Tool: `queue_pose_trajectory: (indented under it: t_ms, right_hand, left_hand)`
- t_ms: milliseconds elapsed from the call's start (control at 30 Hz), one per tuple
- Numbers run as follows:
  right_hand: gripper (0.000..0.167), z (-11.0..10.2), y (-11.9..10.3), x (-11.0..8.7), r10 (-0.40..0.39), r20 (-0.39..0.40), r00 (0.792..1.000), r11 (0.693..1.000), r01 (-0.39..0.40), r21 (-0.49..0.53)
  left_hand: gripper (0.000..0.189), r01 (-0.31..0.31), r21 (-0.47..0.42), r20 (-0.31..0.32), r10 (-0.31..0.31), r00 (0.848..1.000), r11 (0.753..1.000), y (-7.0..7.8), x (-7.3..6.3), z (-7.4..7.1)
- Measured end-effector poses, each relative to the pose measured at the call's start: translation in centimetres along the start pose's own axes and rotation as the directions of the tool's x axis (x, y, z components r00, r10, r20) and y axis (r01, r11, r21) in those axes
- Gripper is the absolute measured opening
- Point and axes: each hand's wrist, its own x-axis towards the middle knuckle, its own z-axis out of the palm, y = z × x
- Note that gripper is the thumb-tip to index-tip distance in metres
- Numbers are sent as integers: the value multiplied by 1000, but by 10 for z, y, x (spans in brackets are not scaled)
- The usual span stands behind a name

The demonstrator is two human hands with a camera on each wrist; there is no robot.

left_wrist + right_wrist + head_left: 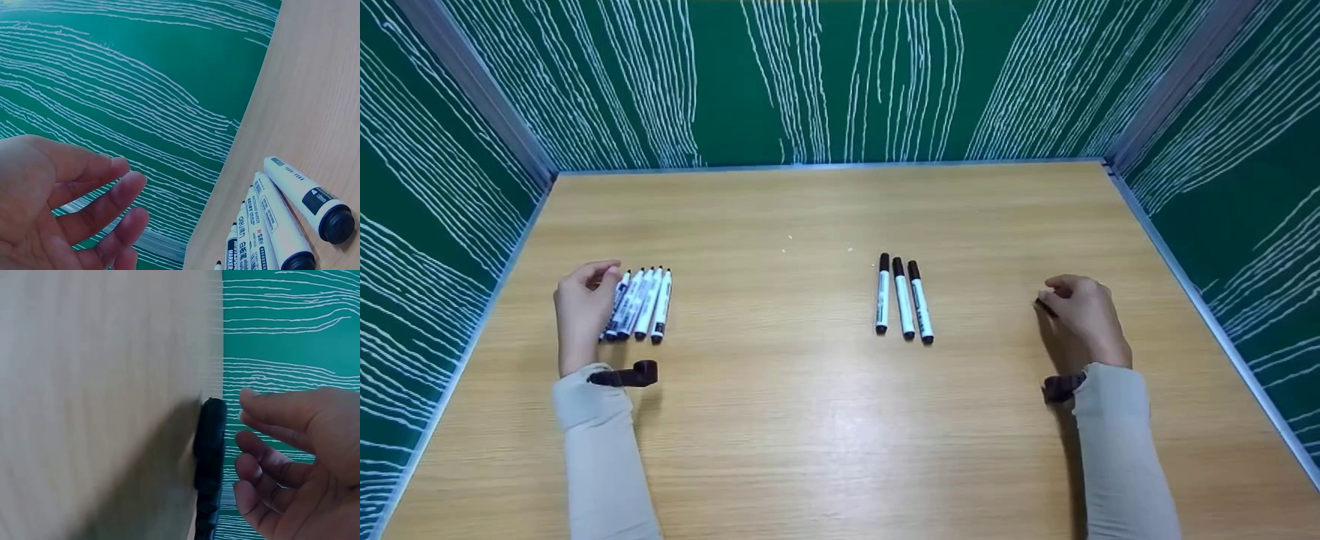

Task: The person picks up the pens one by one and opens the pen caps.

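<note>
1. The right hand (1084,311) rests on the table's right side with its fingers loosely bent. In the head view a black marker (1045,306) sits at its fingertips; in the right wrist view the same black marker (209,467) lies just beside the fingertips (250,396). Whether the thumb closes on it I cannot tell, as the picture is blurred there.

2. The left hand (583,304) lies on the table's left side, fingers relaxed and slightly curved, holding nothing. In the left wrist view its fingers (109,197) are spread and apart from the pens.

3. Just beside the left hand lies a row of white whiteboard markers with black caps (639,304), side by side and touching, caps pointing toward the person. The left wrist view shows their printed barrels (281,225) close up.

4. Near the table's middle, well apart from both hands, lie three white markers with black caps (903,298), side by side, slightly fanned.

5. Both forearms wear beige sleeves (600,450), each with a dark wrist strap (626,375).

6. All of this sits on a light wooden tabletop (825,420), enclosed on three sides by green walls with white wavy lines (720,82).
</note>
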Motion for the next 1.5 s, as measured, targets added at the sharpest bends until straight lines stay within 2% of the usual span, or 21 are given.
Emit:
queue_pose_trajectory:
  t_ms: [200, 467, 567, 633, 800, 967, 1067, 1300, 1400, 1500]
  right_hand:
    - [49, -7, -8, -2, 1, 4, 1000, 999, -1, 52]
    - [52, -11, -19, -5, -104, -47, 993, 989, 108, 96]
    - [53, -9, -24, -5, -107, -55, 993, 988, 112, 102]
    - [53, -8, -28, -4, -123, -70, 990, 986, 130, 103]
    - [49, -3, -36, -1, -196, -110, 974, 971, 208, 115]
    - [51, 4, -44, 2, -219, -100, 971, 961, 233, 152]
    - [51, 10, -50, 3, -225, -99, 969, 956, 239, 171]
    - [48, 24, -59, 7, -241, -106, 965, 941, 259, 216]
    - [47, 29, -62, 8, -246, -107, 963, 936, 265, 231]
    - [47, 32, -66, 9, -243, -97, 965, 936, 259, 237]
  left_hand:
    - [38, -20, -10, 11, 20, 1000, 1000, 8, -1, 4]
    - [40, -34, -51, 63, 37, 997, 998, 22, -4, 16]
    - [38, -71, -78, 61, 75, 995, 994, 26, -4, 27]
    - [36, -125, -101, 43, 130, 991, 987, 28, -4, 37]
    - [33, -251, -140, 37, 258, 965, 958, 37, -4, 64]
    - [34, -267, -164, 118, 288, 950, 950, 50, -8, 94]
    - [36, -284, -181, 163, 314, 936, 942, 59, -11, 117]
    - [36, -353, -153, 291, 384, 876, 923, 72, -19, 169]
    - [36, -369, -133, 346, 392, 852, 920, 81, -27, 187]
    - [36, -380, -102, 388, 389, 836, 919, 92, -34, 202]
